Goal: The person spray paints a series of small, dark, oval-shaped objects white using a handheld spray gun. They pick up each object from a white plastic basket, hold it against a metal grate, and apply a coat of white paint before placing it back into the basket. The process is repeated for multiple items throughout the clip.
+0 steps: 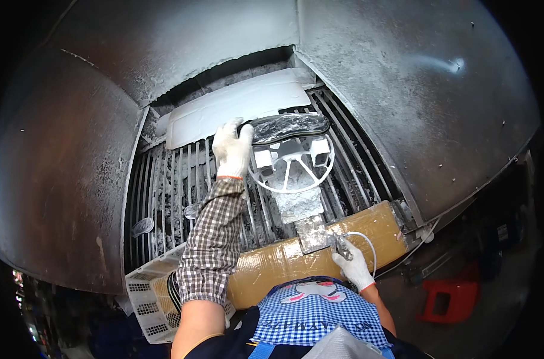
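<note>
White basket (141,287) at lower left. Left hand (232,149), gloved, touches the left end of a glossy dark curved piece (291,127), which lies over the far side of a white ringed stand (288,191); whether clamped, cannot tell. Right hand (357,268), well apart, closed around a small tool (343,247) near a white hose (369,243). Judgement: steady the piece by its edge; keep the hose slack.

Black curved oblong piece (291,127): glossy, crinkled | grey slatted metal grate (181,179): rough | tan box (266,269), grate's near edge: glossy
</note>
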Demonstrator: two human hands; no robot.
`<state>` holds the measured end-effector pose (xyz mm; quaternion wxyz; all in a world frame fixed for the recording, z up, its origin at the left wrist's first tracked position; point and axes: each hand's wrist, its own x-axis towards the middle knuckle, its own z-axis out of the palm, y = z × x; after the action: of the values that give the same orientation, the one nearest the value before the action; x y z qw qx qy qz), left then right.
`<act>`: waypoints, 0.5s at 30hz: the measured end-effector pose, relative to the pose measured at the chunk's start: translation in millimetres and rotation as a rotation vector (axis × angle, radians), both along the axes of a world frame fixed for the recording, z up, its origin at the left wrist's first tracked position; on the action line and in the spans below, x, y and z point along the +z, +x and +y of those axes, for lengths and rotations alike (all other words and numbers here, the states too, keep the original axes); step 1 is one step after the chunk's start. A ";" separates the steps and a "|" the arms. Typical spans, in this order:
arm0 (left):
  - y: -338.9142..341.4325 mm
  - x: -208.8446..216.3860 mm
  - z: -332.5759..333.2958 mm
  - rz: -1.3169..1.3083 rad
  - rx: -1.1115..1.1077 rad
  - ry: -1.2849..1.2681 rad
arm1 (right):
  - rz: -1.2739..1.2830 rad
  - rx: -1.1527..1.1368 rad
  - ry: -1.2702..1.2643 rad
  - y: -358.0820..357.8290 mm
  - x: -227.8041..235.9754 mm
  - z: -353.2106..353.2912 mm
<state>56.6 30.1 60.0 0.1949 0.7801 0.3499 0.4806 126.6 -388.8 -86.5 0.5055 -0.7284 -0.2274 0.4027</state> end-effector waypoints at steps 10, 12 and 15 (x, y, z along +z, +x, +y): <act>65.2 11.4 -58.0 0.434 -0.203 0.444 | 0.059 -0.011 -0.016 -4.7 15.1 2.6; 70.3 8.0 -54.0 0.462 -0.194 0.431 | 0.038 -0.021 -0.017 -6.3 15.3 1.9; 69.4 2.4 -43.8 0.477 -0.249 0.420 | 0.038 -0.014 -0.029 -4.4 20.3 0.3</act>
<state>126.0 -13.7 62.3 -0.0001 0.9304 0.1811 0.3187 122.2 -388.5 -66.2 0.5021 -0.7293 -0.2068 0.4163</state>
